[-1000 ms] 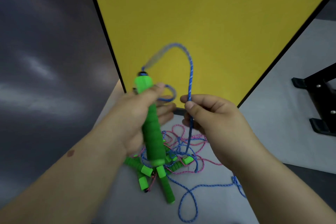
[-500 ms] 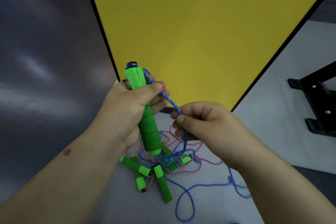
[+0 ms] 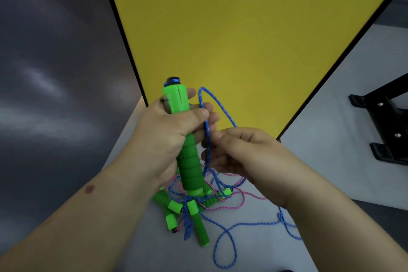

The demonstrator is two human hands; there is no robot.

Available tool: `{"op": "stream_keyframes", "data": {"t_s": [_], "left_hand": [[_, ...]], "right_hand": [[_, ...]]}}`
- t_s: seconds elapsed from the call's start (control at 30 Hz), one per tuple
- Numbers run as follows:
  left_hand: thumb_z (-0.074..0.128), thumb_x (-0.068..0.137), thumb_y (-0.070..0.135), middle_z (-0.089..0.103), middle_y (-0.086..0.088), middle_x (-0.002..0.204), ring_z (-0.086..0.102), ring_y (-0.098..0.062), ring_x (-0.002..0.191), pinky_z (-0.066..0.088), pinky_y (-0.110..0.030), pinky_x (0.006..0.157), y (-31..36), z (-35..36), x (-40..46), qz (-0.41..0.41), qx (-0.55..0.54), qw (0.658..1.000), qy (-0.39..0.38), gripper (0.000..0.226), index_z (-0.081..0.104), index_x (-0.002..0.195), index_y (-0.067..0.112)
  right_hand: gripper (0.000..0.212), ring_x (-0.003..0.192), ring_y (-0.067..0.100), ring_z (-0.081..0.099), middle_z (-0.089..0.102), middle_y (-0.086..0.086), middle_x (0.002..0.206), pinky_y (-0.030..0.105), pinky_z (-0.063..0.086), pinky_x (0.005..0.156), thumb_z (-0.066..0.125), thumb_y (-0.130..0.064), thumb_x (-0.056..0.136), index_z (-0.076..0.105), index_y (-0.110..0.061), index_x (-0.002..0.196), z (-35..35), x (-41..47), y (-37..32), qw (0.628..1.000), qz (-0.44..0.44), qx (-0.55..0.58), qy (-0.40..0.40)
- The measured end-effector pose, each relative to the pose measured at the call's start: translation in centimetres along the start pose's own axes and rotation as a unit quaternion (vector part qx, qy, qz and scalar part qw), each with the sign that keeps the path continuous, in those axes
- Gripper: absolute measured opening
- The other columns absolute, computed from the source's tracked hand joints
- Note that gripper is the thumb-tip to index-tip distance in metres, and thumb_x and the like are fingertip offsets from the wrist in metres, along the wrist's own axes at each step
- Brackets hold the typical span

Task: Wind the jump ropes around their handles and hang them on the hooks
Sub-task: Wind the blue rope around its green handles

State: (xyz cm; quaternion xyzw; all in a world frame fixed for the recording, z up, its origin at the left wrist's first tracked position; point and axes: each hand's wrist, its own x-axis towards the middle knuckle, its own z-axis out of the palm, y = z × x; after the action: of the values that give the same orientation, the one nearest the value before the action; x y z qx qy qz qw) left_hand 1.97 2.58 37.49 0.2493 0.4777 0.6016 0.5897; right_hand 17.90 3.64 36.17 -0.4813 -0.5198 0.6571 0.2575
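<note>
1. In front of me a big yellow panel with a black edge (image 3: 254,40) stands behind a pale grey tabletop (image 3: 331,117); a dark grey wall (image 3: 55,73) fills the left side.
2. At the right edge I see a black metal stand with bolted feet (image 3: 384,126) resting on the tabletop.
3. My left hand (image 3: 170,130) is wrapped around the upper part of a bright green ribbed foam jump-rope handle (image 3: 189,161), thumb across its front; the handle stands nearly upright above the tabletop, its dark cap on top.
4. A blue speckled cord (image 3: 218,106) loops out beside the top of that handle, arcs to the right and comes down between my two hands.
5. My right hand (image 3: 242,152) sits just beside the handle with its fingers curled, pinching the blue cord where it drops toward the tabletop.
6. Below my hands I see a pile of other green foam handles (image 3: 172,216) lying on the tabletop, tangled with blue cord and a pink speckled cord (image 3: 249,196).
7. More of the blue cord trails to the right across the tabletop and forms a loose loop near the front edge.
</note>
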Motion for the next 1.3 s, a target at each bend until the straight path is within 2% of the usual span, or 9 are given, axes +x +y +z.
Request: {"op": "stream_keyframes", "data": {"t_s": [0.17,0.33,0.5,0.67,0.8,0.9,1.1,1.23,1.3], "left_hand": [[0.067,0.094,-0.003,0.079,-0.014,0.101,0.079,-0.024,0.089,0.065,-0.035,0.074,-0.3,-0.3,0.1,-0.009,0.02,1.0,-0.002,0.039,0.058,0.128,0.011],[0.079,0.074,0.004,0.066,-0.023,0.085,0.074,-0.029,0.079,0.063,-0.038,0.073,-1.4,0.6,-1.0,-0.026,0.154,0.983,-0.1,0.04,0.065,0.111,0.01],[0.072,0.088,-0.007,0.074,-0.012,0.087,0.077,-0.025,0.08,0.066,-0.039,0.073,-0.1,0.4,-0.2,0.012,0.035,0.999,-0.006,0.043,0.062,0.124,0.012],[0.069,0.092,-0.005,0.071,-0.015,0.094,0.078,-0.021,0.073,0.063,-0.032,0.064,0.7,-0.2,-0.1,0.034,-0.006,0.999,0.025,0.036,0.058,0.124,0.007],[0.076,0.083,0.008,0.078,-0.014,0.1,0.077,-0.026,0.091,0.062,-0.052,0.088,0.1,0.0,-0.7,0.053,0.158,0.985,-0.04,0.028,0.066,0.096,0.031],[0.079,0.085,0.003,0.079,-0.013,0.092,0.079,-0.023,0.083,0.065,-0.047,0.079,-0.6,1.0,-1.8,0.038,0.241,0.964,-0.102,0.033,0.07,0.098,0.032],[0.07,0.091,-0.004,0.073,-0.01,0.079,0.073,-0.016,0.062,0.058,-0.026,0.055,1.0,0.3,-0.3,0.056,0.048,0.996,0.053,0.039,0.058,0.126,0.009],[0.069,0.094,0.0,0.076,-0.009,0.083,0.077,-0.02,0.073,0.065,-0.033,0.069,1.4,-0.6,0.5,0.048,-0.025,0.995,0.088,0.036,0.058,0.127,0.01],[0.076,0.091,0.014,0.077,-0.008,0.095,0.078,-0.017,0.086,0.064,-0.039,0.085,0.3,-1.0,0.5,0.067,0.094,0.986,0.117,0.029,0.063,0.111,0.032]], "right_hand": [[0.018,0.073,0.017,0.057,0.068,0.008,0.081,0.032,0.047,0.072,0.062,-0.016,0.1,0.075,-0.01,0.089,-0.1,0.0,-0.3,0.995,-0.079,-0.04,0.045],[0.016,0.06,0.005,0.061,0.07,-0.001,0.071,0.018,0.051,0.058,0.063,-0.014,0.099,0.075,-0.015,0.089,0.0,0.0,-0.7,0.974,-0.145,0.019,0.172],[0.034,0.085,0.019,0.064,0.074,0.021,0.104,0.037,0.048,0.078,0.058,-0.039,0.1,0.077,-0.011,0.101,-0.1,-0.2,-0.3,0.999,-0.027,-0.016,0.04],[0.019,0.072,0.016,0.056,0.066,0.018,0.079,0.034,0.046,0.071,0.067,-0.026,0.097,0.076,-0.011,0.092,0.1,-0.5,-0.3,0.994,-0.075,-0.076,0.025],[0.015,0.052,0.012,0.054,0.063,0.001,0.066,0.026,0.045,0.049,0.063,-0.017,0.099,0.076,-0.011,0.093,-0.1,-0.4,-1.1,0.988,-0.116,0.025,0.094],[0.009,0.048,0.009,0.054,0.065,0.003,0.065,0.024,0.044,0.046,0.066,-0.017,0.096,0.074,-0.012,0.096,-0.3,-0.4,-1.3,0.976,-0.151,0.045,0.147],[0.011,0.057,0.018,0.053,0.068,0.004,0.074,0.027,0.044,0.055,0.066,-0.011,0.095,0.075,-0.014,0.102,-1.9,-0.4,-1.1,0.997,-0.053,-0.006,0.057],[0.017,0.055,0.014,0.051,0.068,-0.004,0.07,0.025,0.044,0.054,0.06,-0.012,0.1,0.077,-0.014,0.1,-1.7,-0.1,-1.0,0.992,-0.073,-0.016,0.099],[0.019,0.052,0.013,0.047,0.064,-0.003,0.07,0.025,0.042,0.05,0.058,-0.014,0.102,0.077,-0.015,0.102,-1.1,0.1,-1.0,0.984,-0.091,0.07,0.136]]}}
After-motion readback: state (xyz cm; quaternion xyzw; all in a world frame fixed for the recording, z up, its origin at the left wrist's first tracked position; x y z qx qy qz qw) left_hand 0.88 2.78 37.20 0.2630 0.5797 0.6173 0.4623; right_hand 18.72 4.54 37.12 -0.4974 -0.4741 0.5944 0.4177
